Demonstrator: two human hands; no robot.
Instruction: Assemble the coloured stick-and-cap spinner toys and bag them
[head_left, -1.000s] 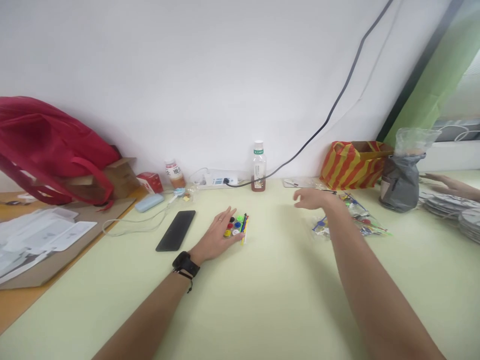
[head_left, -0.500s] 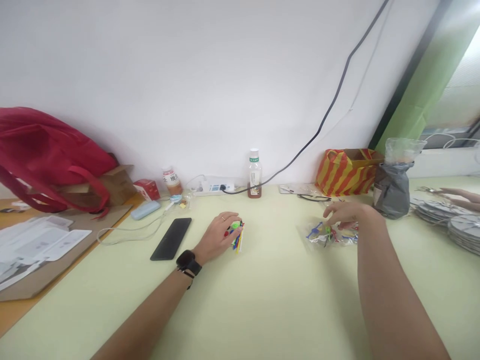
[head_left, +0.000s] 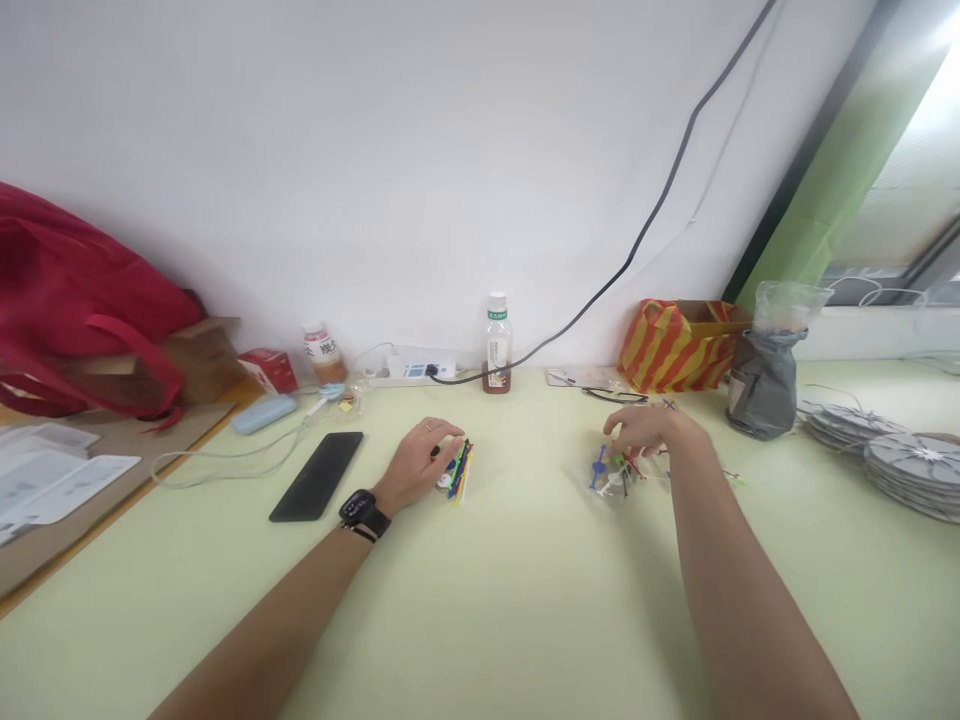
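My left hand point(head_left: 418, 462), with a ring and a black watch, rests on the table with its fingers curled over a small bundle of coloured plastic sticks point(head_left: 460, 475). Blue, green, yellow and white ends stick out past the fingertips. My right hand point(head_left: 646, 432) is bent down at the wrist over a loose heap of similar plastic pieces point(head_left: 600, 468). Its fingers are curled in, and what lies between the fingertips is hidden. Clear plastic film point(head_left: 583, 484) shows under the heap. More pieces point(head_left: 731, 477) lie beyond my right forearm.
A black phone point(head_left: 316, 477) lies left of my left hand. A drink bottle point(head_left: 496, 345) stands by the wall, near a power strip point(head_left: 416, 365). Glasses point(head_left: 615, 396), a striped bag point(head_left: 679, 345), a grey bag point(head_left: 763, 385) and stacked discs point(head_left: 915, 465) are on the right.
My view has turned slightly right. My right hand has shifted a little left, and pieces under it are more spread out. My left hand remains on the stick bundle.
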